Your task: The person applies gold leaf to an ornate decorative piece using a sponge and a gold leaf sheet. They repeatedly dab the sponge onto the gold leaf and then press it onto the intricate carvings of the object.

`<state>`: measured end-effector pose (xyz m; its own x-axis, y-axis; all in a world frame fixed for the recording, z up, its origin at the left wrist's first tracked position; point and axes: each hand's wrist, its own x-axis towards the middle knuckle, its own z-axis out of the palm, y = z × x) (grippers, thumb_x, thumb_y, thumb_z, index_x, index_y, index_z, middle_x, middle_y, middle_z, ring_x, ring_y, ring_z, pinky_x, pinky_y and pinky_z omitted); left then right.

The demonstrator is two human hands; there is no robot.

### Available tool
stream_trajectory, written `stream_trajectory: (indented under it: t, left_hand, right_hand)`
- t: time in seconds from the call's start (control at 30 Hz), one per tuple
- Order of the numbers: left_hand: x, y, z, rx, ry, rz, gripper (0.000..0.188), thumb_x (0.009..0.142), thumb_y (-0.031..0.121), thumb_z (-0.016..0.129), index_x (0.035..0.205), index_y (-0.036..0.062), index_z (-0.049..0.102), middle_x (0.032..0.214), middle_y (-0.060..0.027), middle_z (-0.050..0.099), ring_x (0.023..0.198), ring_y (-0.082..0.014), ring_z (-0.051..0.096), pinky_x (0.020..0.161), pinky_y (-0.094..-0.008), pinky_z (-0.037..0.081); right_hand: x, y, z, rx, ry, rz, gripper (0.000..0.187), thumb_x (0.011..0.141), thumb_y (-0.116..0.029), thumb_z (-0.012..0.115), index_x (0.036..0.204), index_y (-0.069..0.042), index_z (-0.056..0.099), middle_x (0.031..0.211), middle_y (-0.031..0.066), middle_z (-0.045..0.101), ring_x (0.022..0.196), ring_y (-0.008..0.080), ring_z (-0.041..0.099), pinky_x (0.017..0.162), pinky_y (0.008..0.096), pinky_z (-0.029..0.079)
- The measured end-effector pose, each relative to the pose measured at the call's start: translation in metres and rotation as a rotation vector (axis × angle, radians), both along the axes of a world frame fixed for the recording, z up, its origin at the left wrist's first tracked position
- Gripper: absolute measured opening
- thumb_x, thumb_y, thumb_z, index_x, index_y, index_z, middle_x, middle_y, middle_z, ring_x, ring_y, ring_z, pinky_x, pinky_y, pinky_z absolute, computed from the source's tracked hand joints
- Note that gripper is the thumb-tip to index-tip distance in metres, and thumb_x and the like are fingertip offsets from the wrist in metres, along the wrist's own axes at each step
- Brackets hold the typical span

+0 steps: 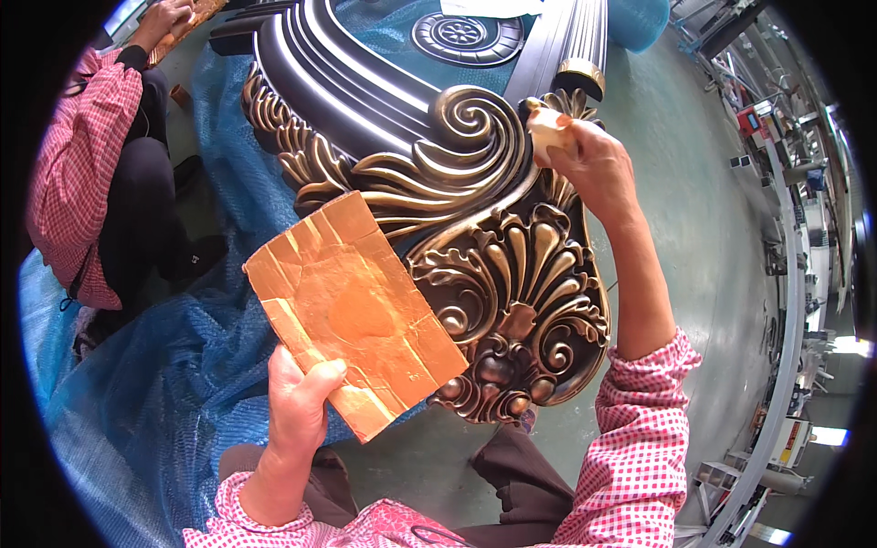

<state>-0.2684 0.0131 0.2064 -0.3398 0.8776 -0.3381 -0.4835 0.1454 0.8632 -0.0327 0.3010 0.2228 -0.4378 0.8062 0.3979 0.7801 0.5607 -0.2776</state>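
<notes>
My left hand (299, 406) grips the near edge of a piece of cardboard (388, 306) coated in gold-orange paint, its thumb on top and fingers underneath. A wetter-looking patch lies near the board's middle. In my right hand (596, 169) is a small pale pad, perhaps a sponge (549, 133), stained orange and pinched between thumb and fingers. It is at the right side of a large black carved ornament (534, 265) with gold-bronze highlights on its leaves and scrolls; whether it touches the carving I cannot tell. The cardboard covers part of the ornament's left side.
Blue bubble wrap (196, 365) lies crumpled under and left of the ornament. A round black medallion (468, 38) and a fluted column piece (582, 46) are at the back. At left sits another person (91, 183) holding a gold-coloured board. Racks with metal parts (786, 183) line the right.
</notes>
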Motion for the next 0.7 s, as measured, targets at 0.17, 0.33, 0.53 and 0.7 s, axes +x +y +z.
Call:
stream_trajectory:
  t: [0.17,0.33,0.53,0.7]
  left_hand:
    - [-0.003,-0.003,0.001,-0.043,0.043,-0.009,0.051,0.075,0.005,0.053,0.124,-0.0064,0.042,0.114,-0.0142,0.058,0.101,-0.021,0.06,0.093,-0.0332,0.046]
    - [-0.004,-0.003,-0.001,-0.008,0.01,0.002,0.047,0.076,0.001,0.053,0.122,-0.0057,0.045,0.112,-0.0126,0.059,0.099,-0.0187,0.059,0.09,-0.0313,0.046]
    - [-0.011,-0.007,0.0,-0.027,0.044,0.018,0.048,0.076,0.002,0.052,0.123,-0.0057,0.044,0.113,-0.0135,0.058,0.1,-0.0196,0.06,0.091,-0.0321,0.046]
    - [-0.008,-0.003,0.0,-0.039,0.021,-0.024,0.051,0.075,0.003,0.052,0.124,-0.0059,0.042,0.114,-0.0144,0.058,0.102,-0.0208,0.059,0.093,-0.033,0.045]
  right_hand:
    - [-0.012,-0.023,-0.002,-0.417,-0.009,0.114,0.027,0.078,-0.023,0.069,0.099,-0.007,0.068,0.086,0.0122,0.068,0.078,0.0235,0.066,0.075,0.0365,0.051]
    - [-0.004,0.004,0.011,-0.119,0.128,-0.012,0.028,0.077,-0.027,0.07,0.097,-0.007,0.068,0.082,0.012,0.068,0.074,0.0261,0.066,0.071,0.038,0.051]
    - [-0.025,-0.028,0.003,-0.541,-0.077,0.159,0.024,0.074,-0.016,0.07,0.093,-0.001,0.068,0.082,0.0114,0.066,0.077,0.015,0.064,0.072,0.0311,0.05]
    - [-0.002,0.018,0.007,-0.133,0.277,0.013,0.031,0.077,-0.023,0.071,0.102,-0.005,0.066,0.082,0.0121,0.066,0.071,0.0238,0.064,0.069,0.0335,0.051]
